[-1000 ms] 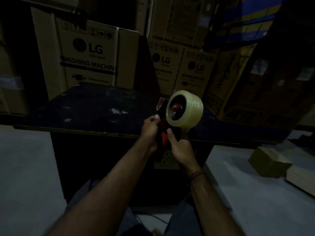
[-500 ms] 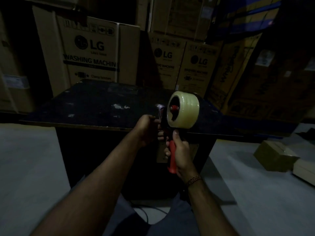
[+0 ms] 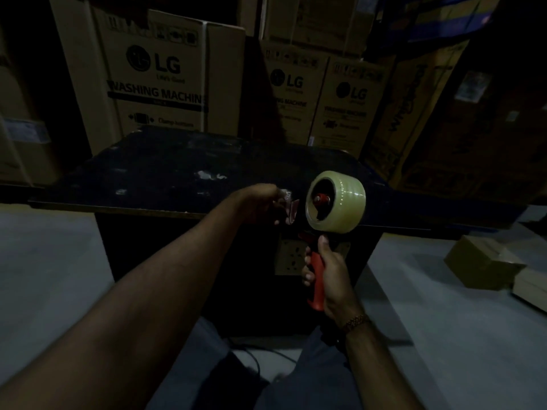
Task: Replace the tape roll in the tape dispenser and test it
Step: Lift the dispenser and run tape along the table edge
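Right hand gripped the red-handled tape dispenser, upright in front of the black tabletop edge. Fat clear tape roll sat on its spindle. Left hand, apart, pinched the loose clear tape end just beside the roll.

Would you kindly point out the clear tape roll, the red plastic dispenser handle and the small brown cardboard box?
Clear tape roll (image 3: 347, 201): head view, outer wound face.
Red plastic dispenser handle (image 3: 317, 287): head view, lower grip.
Small brown cardboard box (image 3: 482, 255): head view, top face.
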{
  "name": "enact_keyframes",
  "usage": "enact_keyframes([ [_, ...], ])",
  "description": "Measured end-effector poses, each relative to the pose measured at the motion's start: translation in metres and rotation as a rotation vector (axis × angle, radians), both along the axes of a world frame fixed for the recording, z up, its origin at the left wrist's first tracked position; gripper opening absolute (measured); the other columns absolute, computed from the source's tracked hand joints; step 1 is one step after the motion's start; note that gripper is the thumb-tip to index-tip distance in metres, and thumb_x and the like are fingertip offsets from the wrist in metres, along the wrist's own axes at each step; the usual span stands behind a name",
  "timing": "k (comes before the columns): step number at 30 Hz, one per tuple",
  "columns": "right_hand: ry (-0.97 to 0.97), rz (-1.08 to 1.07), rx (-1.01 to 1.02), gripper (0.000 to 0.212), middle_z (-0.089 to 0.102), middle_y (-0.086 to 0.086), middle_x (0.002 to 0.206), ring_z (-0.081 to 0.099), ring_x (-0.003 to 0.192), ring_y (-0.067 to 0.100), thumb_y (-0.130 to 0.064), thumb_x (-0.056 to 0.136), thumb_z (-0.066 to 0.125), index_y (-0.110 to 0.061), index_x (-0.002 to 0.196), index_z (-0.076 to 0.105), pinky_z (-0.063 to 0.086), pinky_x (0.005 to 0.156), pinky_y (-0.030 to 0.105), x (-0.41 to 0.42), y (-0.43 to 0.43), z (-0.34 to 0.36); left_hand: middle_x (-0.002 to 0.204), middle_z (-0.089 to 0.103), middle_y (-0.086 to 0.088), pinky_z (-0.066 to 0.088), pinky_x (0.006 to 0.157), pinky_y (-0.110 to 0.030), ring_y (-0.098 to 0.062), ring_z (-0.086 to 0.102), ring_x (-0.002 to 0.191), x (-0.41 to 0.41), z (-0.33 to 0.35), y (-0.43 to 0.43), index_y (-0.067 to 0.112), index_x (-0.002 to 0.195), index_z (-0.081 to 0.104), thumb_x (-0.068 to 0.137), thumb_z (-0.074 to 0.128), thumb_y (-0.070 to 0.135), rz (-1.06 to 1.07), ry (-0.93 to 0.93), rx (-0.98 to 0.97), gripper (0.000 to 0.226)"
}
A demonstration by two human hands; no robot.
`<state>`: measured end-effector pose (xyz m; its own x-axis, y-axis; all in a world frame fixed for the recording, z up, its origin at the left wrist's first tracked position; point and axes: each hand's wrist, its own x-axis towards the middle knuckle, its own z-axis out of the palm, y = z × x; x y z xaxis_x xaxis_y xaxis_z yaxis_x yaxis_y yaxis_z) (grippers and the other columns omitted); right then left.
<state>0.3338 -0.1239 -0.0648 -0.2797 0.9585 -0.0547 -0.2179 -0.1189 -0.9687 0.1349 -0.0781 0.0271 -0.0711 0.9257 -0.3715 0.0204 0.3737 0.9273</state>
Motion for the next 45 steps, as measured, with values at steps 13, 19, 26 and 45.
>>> enact_keyframes([
  [13, -0.146, -0.035, 0.082, 0.044, 0.050, 0.003, 0.065, 0.041, 0.046, 0.011, -0.041, 0.107, 0.049, -0.009, 0.079, 0.062, 0.033, 0.047, 0.026, -0.018, 0.005, -0.023, 0.089, 0.074, 0.007, 0.045, 0.099, -0.036, -0.013, 0.065, 0.093, -0.028, -0.028, 0.050, 0.026, 0.086, 0.079, 0.090, 0.079, 0.041, -0.032, 0.856, 0.300, 0.015],
  [19, -0.193, -0.061, 0.104, 0.049, 0.047, 0.009, 0.062, 0.040, 0.044, 0.013, -0.043, 0.105, 0.052, -0.007, 0.073, 0.059, 0.032, 0.049, 0.028, -0.023, 0.001, -0.030, 0.099, 0.070, 0.013, 0.033, 0.111, -0.050, -0.025, 0.051, 0.119, -0.034, -0.052, 0.056, 0.044, 0.073, 0.072, 0.075, 0.067, 0.059, 0.078, 0.985, 0.346, 0.016],
  [26, -0.243, -0.084, 0.167, 0.050, 0.041, 0.006, 0.057, 0.037, 0.044, 0.013, -0.043, 0.106, 0.048, -0.005, 0.075, 0.058, 0.029, 0.047, 0.026, -0.022, -0.004, -0.034, 0.124, 0.064, 0.010, 0.026, 0.110, -0.050, -0.027, 0.039, 0.127, -0.033, -0.056, 0.059, 0.038, 0.087, 0.078, 0.080, 0.072, 0.065, 0.094, 1.061, 0.343, 0.029],
  [45, -0.365, -0.009, 0.098, 0.045, 0.046, -0.001, 0.059, 0.040, 0.045, 0.011, -0.051, 0.104, 0.047, -0.010, 0.089, 0.056, 0.034, 0.046, 0.025, 0.008, -0.030, -0.031, 0.115, 0.066, 0.008, 0.023, 0.112, -0.052, -0.027, 0.039, 0.132, -0.028, -0.058, 0.053, 0.037, 0.087, 0.078, 0.078, 0.076, 0.068, 0.148, 1.008, 0.368, 0.033],
])
